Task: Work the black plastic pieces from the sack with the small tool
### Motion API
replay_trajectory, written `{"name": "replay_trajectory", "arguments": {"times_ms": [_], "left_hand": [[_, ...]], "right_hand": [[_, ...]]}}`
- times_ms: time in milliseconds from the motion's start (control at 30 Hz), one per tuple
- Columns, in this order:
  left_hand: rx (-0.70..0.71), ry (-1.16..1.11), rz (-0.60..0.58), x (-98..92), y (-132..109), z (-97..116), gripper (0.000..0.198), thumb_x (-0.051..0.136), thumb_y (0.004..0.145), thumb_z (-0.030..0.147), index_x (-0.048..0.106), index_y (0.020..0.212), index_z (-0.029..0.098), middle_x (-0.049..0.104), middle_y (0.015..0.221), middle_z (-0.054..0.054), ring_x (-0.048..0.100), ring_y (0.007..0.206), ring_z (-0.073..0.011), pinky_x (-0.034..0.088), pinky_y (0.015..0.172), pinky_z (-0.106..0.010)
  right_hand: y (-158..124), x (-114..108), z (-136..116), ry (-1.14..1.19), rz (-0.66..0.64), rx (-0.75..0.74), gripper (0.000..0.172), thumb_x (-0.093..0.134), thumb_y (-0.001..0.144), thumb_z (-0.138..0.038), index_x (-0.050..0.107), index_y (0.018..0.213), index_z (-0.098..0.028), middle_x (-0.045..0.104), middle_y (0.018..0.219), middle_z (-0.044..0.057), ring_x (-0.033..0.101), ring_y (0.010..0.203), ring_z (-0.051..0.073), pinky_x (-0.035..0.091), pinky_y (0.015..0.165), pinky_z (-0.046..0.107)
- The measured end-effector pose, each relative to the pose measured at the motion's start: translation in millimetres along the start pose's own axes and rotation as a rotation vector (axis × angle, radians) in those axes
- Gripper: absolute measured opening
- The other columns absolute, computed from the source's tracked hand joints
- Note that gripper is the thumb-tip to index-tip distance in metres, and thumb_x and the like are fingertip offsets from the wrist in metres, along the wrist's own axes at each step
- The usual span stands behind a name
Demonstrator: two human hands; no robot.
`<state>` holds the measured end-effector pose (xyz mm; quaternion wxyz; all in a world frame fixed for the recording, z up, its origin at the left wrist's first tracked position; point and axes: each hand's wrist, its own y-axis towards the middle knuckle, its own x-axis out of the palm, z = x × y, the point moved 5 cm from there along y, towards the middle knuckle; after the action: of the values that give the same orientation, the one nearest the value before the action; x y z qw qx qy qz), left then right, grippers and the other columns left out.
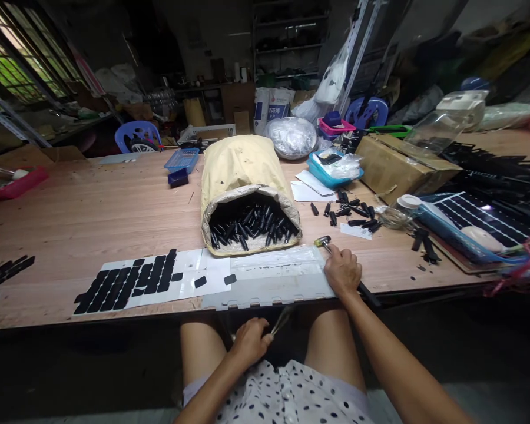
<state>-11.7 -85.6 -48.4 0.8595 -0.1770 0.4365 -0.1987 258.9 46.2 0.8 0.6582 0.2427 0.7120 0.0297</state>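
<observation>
My right hand (343,272) is closed around a small hammer (322,241) at the table's front edge. The hammer's head points away from me, and its dark handle sticks out behind my palm. Low between my knees, my left hand (251,340) has its fingers curled in beside a pale strip (282,321); what it grips is unclear. A grey-white board (278,288) lies along the edge, left of my right hand. Behind it an open tan sack (242,159) rests on its side, holding many black tapered pieces (247,224).
Rows of black rounded pads (115,288) lie on white sheets at left. Loose black pieces (355,209) are scattered right of the sack. Farther right stand a cardboard box (401,162), a blue tray (490,250) and a white-lidded jar (408,203). Blue baskets (182,159) sit behind.
</observation>
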Motion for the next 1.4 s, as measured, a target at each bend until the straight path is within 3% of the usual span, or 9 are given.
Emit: {"name": "replay_trajectory", "arguments": {"times_ms": [100, 167, 267, 400, 600, 767, 900, 1000, 1400], "left_hand": [[0.161, -0.166, 0.026, -40.1, 2.9, 30.4, 0.023, 0.062, 0.085, 0.038, 0.079, 0.091, 0.024, 0.077, 0.081, -0.002, 0.070, 0.078, -0.0199, 0.048, 0.070, -0.028], [0.162, -0.198, 0.255, -87.2, 20.7, 40.8, 0.029, 0.057, 0.090, 0.041, 0.078, 0.091, 0.022, 0.077, 0.081, -0.003, 0.068, 0.075, -0.0185, 0.046, 0.068, -0.027], [-0.011, -0.065, 0.575, -151.5, 59.0, 40.7, 0.029, 0.055, 0.092, 0.040, 0.076, 0.089, 0.021, 0.077, 0.086, -0.006, 0.069, 0.082, -0.0220, 0.046, 0.070, -0.029], [-0.304, 0.071, 0.647, -185.9, 103.1, 31.0, 0.031, 0.063, 0.085, 0.047, 0.075, 0.081, 0.020, 0.077, 0.096, -0.016, 0.071, 0.096, -0.0329, 0.049, 0.075, -0.037], [-0.396, 0.012, 0.621, -184.2, 112.1, 16.9, 0.022, 0.063, 0.083, 0.040, 0.073, 0.079, 0.021, 0.076, 0.097, -0.016, 0.070, 0.099, -0.0358, 0.050, 0.077, -0.041], [0.010, -0.026, 0.862, -163.1, 86.0, 26.8, 0.014, 0.061, 0.086, 0.035, 0.065, 0.083, 0.022, 0.071, 0.090, -0.007, 0.066, 0.088, -0.0233, 0.049, 0.080, -0.033], [0.365, -0.007, 0.662, -110.7, 78.5, 61.3, 0.008, 0.066, 0.086, 0.031, 0.064, 0.088, 0.023, 0.068, 0.084, -0.001, 0.061, 0.081, -0.0189, 0.047, 0.078, -0.030], [0.424, 0.057, 0.512, -81.8, 83.9, 83.4, 0.007, 0.070, 0.086, 0.028, 0.066, 0.089, 0.024, 0.068, 0.087, -0.002, 0.060, 0.089, -0.0213, 0.045, 0.081, -0.033], [0.404, 0.010, 0.441, -70.7, 103.1, 85.3, 0.009, 0.074, 0.084, 0.029, 0.075, 0.093, 0.025, 0.065, 0.091, -0.003, 0.055, 0.097, -0.0232, 0.043, 0.088, -0.036]], "right_hand": [[-0.2, 2.4, 0.9, 0.004, 0.013, -0.008, 0.035, 0.052, 0.091, -0.019, 0.072, 0.120, -0.023, 0.058, 0.092, 0.011, 0.048, 0.086, 0.024, 0.023, 0.063, 0.031], [-0.3, 3.1, 0.7, 0.006, 0.017, -0.010, 0.034, 0.053, 0.091, -0.019, 0.071, 0.119, -0.023, 0.057, 0.092, 0.011, 0.048, 0.086, 0.023, 0.023, 0.063, 0.031], [-0.3, 2.3, -1.5, 0.004, -0.001, 0.000, 0.035, 0.052, 0.092, -0.019, 0.071, 0.121, -0.023, 0.058, 0.093, 0.011, 0.049, 0.087, 0.024, 0.024, 0.064, 0.031], [0.1, -1.4, -6.9, -0.008, -0.046, 0.018, 0.037, 0.052, 0.092, -0.017, 0.070, 0.123, -0.022, 0.059, 0.095, 0.011, 0.052, 0.089, 0.024, 0.026, 0.065, 0.031], [0.3, -7.4, -11.3, -0.017, -0.075, 0.026, 0.039, 0.050, 0.093, -0.016, 0.069, 0.126, -0.022, 0.061, 0.098, 0.012, 0.053, 0.092, 0.025, 0.029, 0.067, 0.032], [-0.7, -9.4, -9.3, -0.015, -0.099, 0.043, 0.039, 0.048, 0.095, -0.019, 0.066, 0.129, -0.021, 0.059, 0.102, 0.014, 0.051, 0.095, 0.026, 0.030, 0.069, 0.033], [0.1, -7.2, -7.1, -0.022, -0.113, 0.047, 0.040, 0.048, 0.095, -0.021, 0.064, 0.131, -0.022, 0.058, 0.104, 0.013, 0.050, 0.097, 0.026, 0.030, 0.071, 0.032], [-0.1, -5.7, -6.3, -0.025, -0.115, 0.055, 0.040, 0.048, 0.094, -0.021, 0.065, 0.130, -0.022, 0.058, 0.104, 0.012, 0.049, 0.096, 0.026, 0.029, 0.071, 0.033], [-3.4, -11.4, 6.3, 0.244, -0.159, 0.109, 0.040, 0.047, 0.094, -0.019, 0.068, 0.127, -0.025, 0.062, 0.099, 0.009, 0.054, 0.093, 0.023, 0.040, 0.076, 0.030]]}}
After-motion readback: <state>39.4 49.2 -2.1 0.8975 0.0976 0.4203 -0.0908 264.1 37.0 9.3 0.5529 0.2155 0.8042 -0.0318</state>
